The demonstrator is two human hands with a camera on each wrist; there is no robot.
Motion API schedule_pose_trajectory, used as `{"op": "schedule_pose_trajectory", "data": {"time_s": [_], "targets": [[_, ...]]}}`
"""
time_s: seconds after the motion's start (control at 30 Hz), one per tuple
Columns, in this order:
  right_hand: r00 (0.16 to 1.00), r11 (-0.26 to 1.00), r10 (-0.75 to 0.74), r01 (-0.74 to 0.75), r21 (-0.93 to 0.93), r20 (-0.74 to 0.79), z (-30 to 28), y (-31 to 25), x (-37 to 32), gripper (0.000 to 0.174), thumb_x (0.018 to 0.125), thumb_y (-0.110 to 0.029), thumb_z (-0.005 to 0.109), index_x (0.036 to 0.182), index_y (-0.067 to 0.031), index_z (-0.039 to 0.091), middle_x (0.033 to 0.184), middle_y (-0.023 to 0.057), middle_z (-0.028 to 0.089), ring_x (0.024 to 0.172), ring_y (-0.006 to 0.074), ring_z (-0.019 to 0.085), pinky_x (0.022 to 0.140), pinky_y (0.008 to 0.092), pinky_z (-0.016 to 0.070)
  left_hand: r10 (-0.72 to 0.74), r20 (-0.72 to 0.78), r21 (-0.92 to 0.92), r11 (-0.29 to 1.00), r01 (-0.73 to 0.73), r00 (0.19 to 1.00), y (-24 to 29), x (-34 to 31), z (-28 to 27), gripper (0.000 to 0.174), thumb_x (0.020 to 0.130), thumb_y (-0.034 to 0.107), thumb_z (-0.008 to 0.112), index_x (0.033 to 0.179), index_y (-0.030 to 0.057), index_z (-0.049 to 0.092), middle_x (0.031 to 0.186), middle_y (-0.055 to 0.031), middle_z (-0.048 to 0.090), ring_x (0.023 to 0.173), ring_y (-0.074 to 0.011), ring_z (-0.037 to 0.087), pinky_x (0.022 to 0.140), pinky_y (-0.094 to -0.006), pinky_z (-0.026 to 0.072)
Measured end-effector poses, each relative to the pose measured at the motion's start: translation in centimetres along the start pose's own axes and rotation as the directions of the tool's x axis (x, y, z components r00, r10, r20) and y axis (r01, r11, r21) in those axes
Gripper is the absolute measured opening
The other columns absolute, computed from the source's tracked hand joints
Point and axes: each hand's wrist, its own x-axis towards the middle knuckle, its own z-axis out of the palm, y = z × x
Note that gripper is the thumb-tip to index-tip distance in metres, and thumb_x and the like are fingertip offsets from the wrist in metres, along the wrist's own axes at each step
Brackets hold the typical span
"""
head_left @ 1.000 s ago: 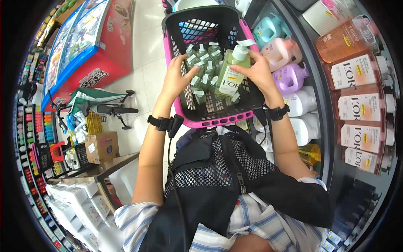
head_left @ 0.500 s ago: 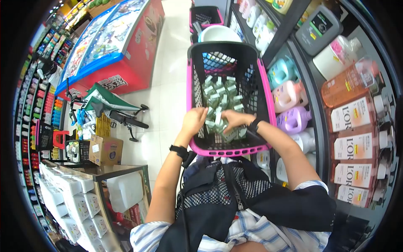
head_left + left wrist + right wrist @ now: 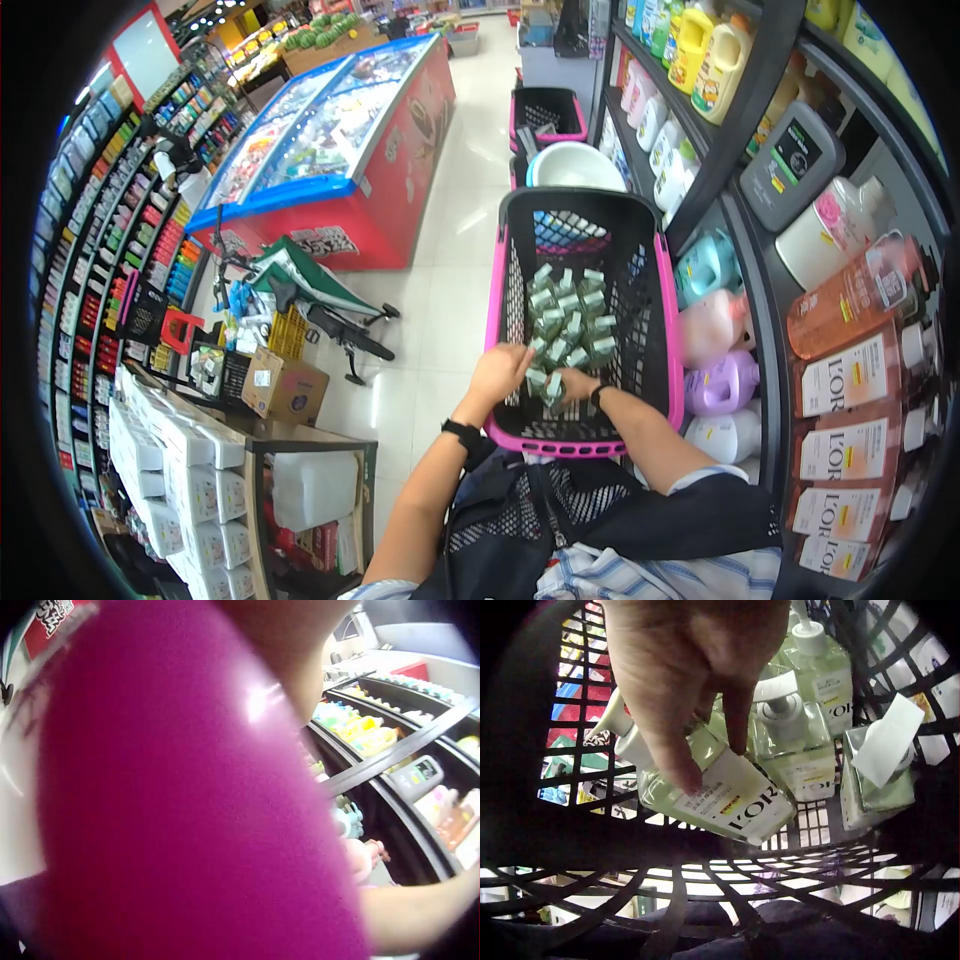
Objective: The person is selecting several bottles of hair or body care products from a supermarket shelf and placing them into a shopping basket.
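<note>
A black basket with pink rims [image 3: 675, 330] holds several pale green pump bottles [image 3: 570, 320] with white tags on their pumps. My right hand [image 3: 578, 385] reaches down into its near end. In the right wrist view that hand grips a tilted green pump bottle [image 3: 727, 796], thumb against its white label. Other upright pump bottles [image 3: 791, 750] stand beside it. My left hand [image 3: 500, 372] lies over the left rim, close to the nearest bottles, its fingertips partly hidden. A magenta surface [image 3: 187, 780] fills much of the left wrist view.
Shelves to the right bear large bottles, including a purple jug [image 3: 722, 382] and orange pump bottles [image 3: 845, 375]. A white basin [image 3: 578, 168] sits beyond the basket. On the left are a red chest freezer [image 3: 385, 190], a small bicycle [image 3: 340, 325] and a cardboard box [image 3: 285, 388].
The right hand has lowered the green pump bottle into the basket's near end. My left hand has moved from beside the bottles to the left rim. The head view has tilted upward.
</note>
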Motion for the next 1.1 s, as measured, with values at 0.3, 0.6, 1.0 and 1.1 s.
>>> {"op": "schedule_pose_trajectory", "data": {"time_s": [0.3,0.6,1.0,1.1], "targets": [[0.948,0.961,0.25,-0.268,-0.07,-0.195,1.8,-3.1,-0.8,0.06,0.055,-0.018,0.084,0.109,-0.0049,0.062,0.101,0.0168,0.066,0.098,0.0366,0.061,0.085,0.0418,0.0498,-0.019,0.052,0.001,1.0,0.019,0.998,0.9,0.4,-0.9,0.03,0.094,0.022,0.053,0.072,0.002,0.057,0.07,-0.0175,0.059,0.07,-0.0377,0.058,0.067,-0.0473,0.046],[0.99,0.994,0.09,-0.095,-0.047,-0.106,3.2,-0.8,-0.8,0.052,0.06,-0.014,0.082,0.109,-0.0097,0.066,0.098,0.0144,0.067,0.091,0.032,0.064,0.083,0.0388,0.0497,-0.002,0.054,0.011,1.0,0.002,0.999,0.7,0.3,-0.8,0.032,0.094,0.024,0.052,0.072,0.0024,0.058,0.071,-0.0172,0.06,0.07,-0.0373,0.058,0.067,-0.0468,0.0463],[0.977,0.963,0.214,-0.215,-0.162,-0.026,1.2,-1.8,0.2,0.056,0.064,-0.011,0.079,0.116,-0.0023,0.061,0.106,0.0193,0.065,0.101,0.0361,0.062,0.087,0.0422,0.0495,0.018,0.041,0.008,1.0,-0.018,0.999,0.4,0.1,-0.7,0.03,0.094,0.023,0.053,0.073,0.0022,0.058,0.072,-0.016,0.061,0.072,-0.037,0.059,0.067,-0.0469,0.0468],[0.948,0.944,0.311,-0.299,-0.136,0.071,-2.4,-5.0,0.7,0.043,0.074,-0.014,0.07,0.113,-0.0006,0.062,0.108,0.016,0.066,0.1,0.0309,0.063,0.087,0.0369,0.0492,0.048,-0.018,-0.051,0.997,-0.049,0.999,-0.2,0.0,-0.1,0.034,0.094,0.025,0.052,0.071,0.0017,0.059,0.071,-0.0162,0.06,0.07,-0.0373,0.059,0.063,-0.0482,0.0458]]}}
